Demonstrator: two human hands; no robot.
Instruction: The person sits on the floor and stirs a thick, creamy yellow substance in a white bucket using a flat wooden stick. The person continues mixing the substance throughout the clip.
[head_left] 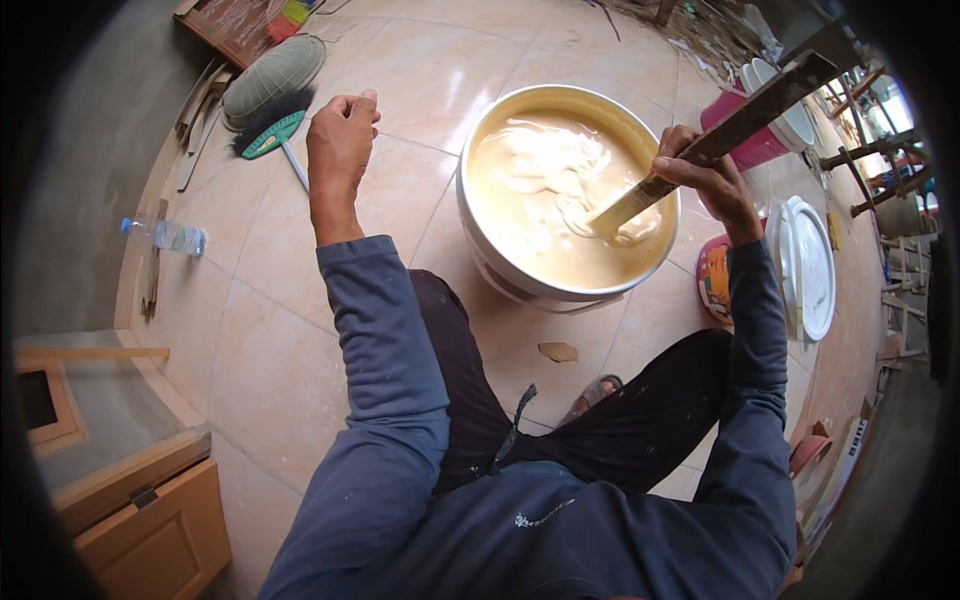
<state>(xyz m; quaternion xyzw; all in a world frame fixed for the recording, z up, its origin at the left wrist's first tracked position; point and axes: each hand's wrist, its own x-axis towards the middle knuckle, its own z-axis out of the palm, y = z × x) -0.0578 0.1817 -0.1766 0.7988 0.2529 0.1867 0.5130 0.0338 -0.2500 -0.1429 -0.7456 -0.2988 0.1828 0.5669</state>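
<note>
A large white bucket (466, 215) of thick cream-coloured paint (545, 235) stands on the floor before me. My right hand (705, 178) is wrapped round a flat wooden stick (770, 108) above the bucket's right rim. The stick slants down to the left, its paint-coated lower end dipped into the paint, where the surface shows folds and ripples. To the left of the bucket, my left hand (343, 135) is raised in a loose fist, touching nothing, with no object showing in it.
Left lie a green-headed broom (272, 135), a woven conical hat (275, 82) and a plastic bottle (165, 236). Right of the bucket stand a colourful bucket (713, 278), a white lid (808, 270) and pink-and-white buckets (750, 125). A broken tile piece (558, 352) lies near my foot.
</note>
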